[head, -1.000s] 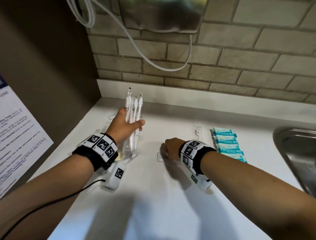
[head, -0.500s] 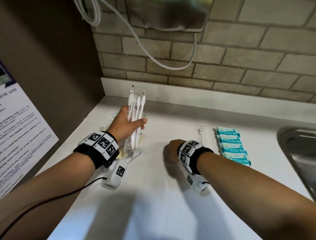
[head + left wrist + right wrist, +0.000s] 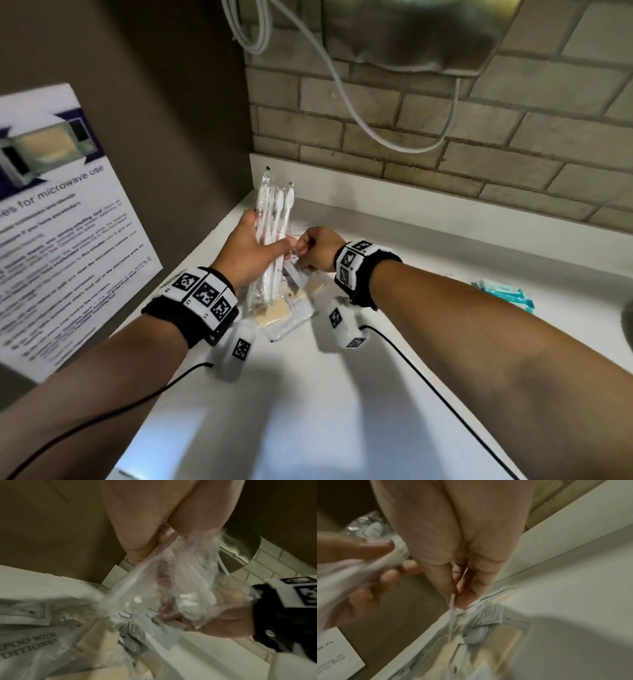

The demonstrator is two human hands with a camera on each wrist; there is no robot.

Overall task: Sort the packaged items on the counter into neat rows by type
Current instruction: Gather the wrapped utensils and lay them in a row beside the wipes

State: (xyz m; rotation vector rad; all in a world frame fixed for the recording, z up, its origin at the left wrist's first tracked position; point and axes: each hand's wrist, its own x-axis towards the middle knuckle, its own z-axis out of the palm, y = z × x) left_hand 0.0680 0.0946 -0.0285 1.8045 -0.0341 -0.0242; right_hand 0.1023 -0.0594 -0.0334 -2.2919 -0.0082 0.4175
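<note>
- A microwave notice (image 3: 61,219) leans on the left wall.
- The left hand (image 3: 250,253) grips a bundle of wrapped toothbrushes (image 3: 274,240), upright above the tabletop (image 3: 342,411).
- Under it lies a heap of clear sachets (image 3: 291,311) near the far left corner.
- The right hand (image 3: 317,251) pinches a thin clear packet (image 3: 452,609) just beside the bundle.
- Teal packets (image 3: 507,294) lie far right.

Bare forearms, each with a black wristband (image 3: 191,317) carrying white square-code tags, a white tagged camera block (image 3: 346,325) below it, black cable trailing.
</note>
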